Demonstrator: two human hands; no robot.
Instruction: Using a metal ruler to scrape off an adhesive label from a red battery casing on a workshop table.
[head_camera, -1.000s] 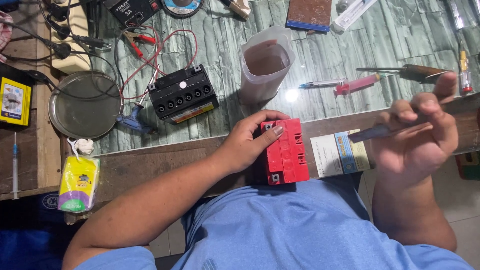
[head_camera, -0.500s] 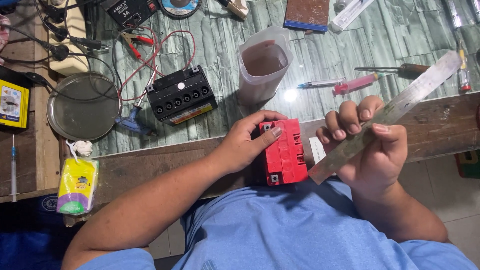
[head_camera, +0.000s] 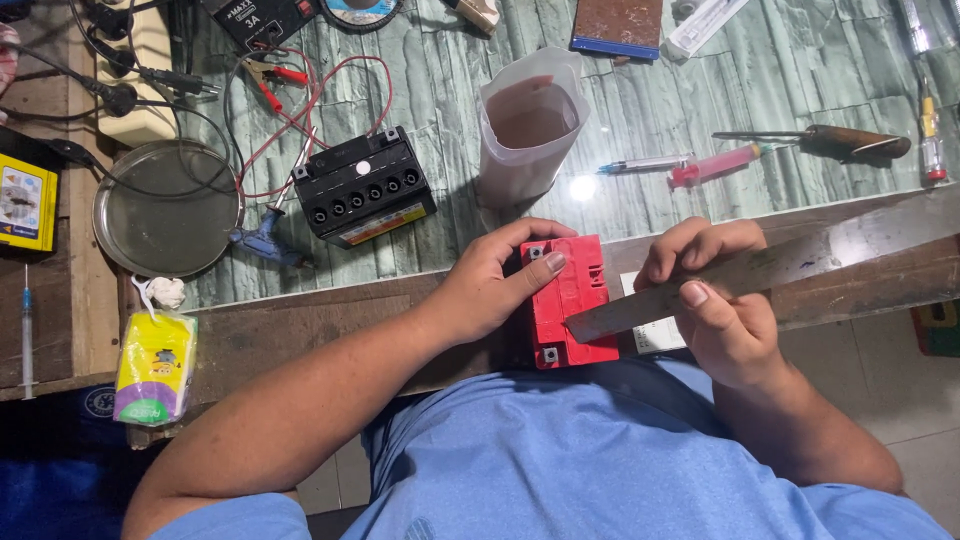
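Note:
A small red battery lies on the wooden front edge of the bench, close to my body. My left hand grips its left side, thumb across the top. My right hand holds a long flat metal blade, and the blade's tip rests on the battery's right side. The rest of the blade runs up and right over the bench edge.
A black battery with red leads, a round metal dish, a plastic jug of brown liquid, a pink-tipped syringe and a wooden-handled tool lie on the green tabletop. A tissue pack sits at the left.
My right hand has swung the metal blade down and left until its tip touches the red battery. My left hand has stayed on the battery.

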